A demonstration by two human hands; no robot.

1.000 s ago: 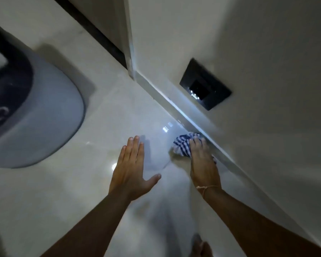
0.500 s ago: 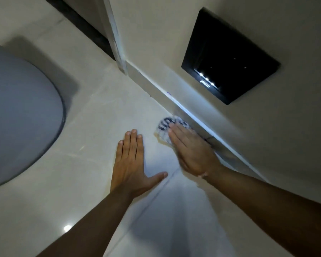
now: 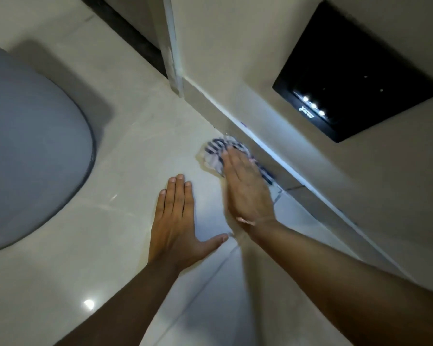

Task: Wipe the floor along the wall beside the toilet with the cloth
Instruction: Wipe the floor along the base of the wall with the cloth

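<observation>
A blue-and-white striped cloth (image 3: 216, 151) lies on the glossy pale floor tiles (image 3: 125, 151), right against the skirting (image 3: 268, 148) at the foot of the wall. My right hand (image 3: 245, 188) presses flat on the cloth with its fingers stretched out, blurred by motion, and covers most of it. My left hand (image 3: 178, 218) rests flat on the tiles just to the left, fingers together, thumb spread, holding nothing. The grey toilet (image 3: 28, 151) fills the left side of the view.
A black square panel (image 3: 355, 71) with small lit dots is set in the beige wall above the cloth. A white door frame edge (image 3: 171, 51) and a dark threshold strip (image 3: 125, 28) lie farther along the wall. A tile joint runs between my forearms.
My right hand has pushed the cloth forward along the skirting, away from me. The view has closed in on the wall, so the black panel looks larger. My left hand has stayed planted.
</observation>
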